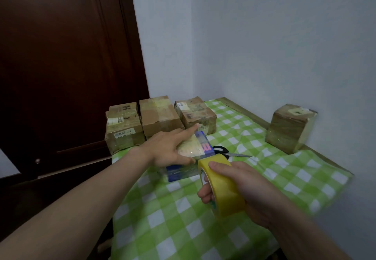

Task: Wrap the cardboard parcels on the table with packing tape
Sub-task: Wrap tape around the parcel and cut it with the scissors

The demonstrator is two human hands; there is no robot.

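A small blue parcel point(200, 150), partly covered in shiny tape, lies mid-table on the green checked cloth point(183, 215). My left hand point(168, 150) presses down on its top with straight fingers, index pointing forward. My right hand point(240, 186) grips a yellow roll of packing tape point(221, 186) just in front of the parcel, thumb over the roll and fingers curled through its core. The roll touches the parcel's near right corner. Three taped cardboard parcels point(160, 117) stand in a row at the table's far left.
Black-handled scissors point(227, 152) lie right behind the blue parcel. Another taped cardboard box point(289, 128) stands at the far right against the wall. A dark wooden door point(61, 66) is beyond the table's left edge.
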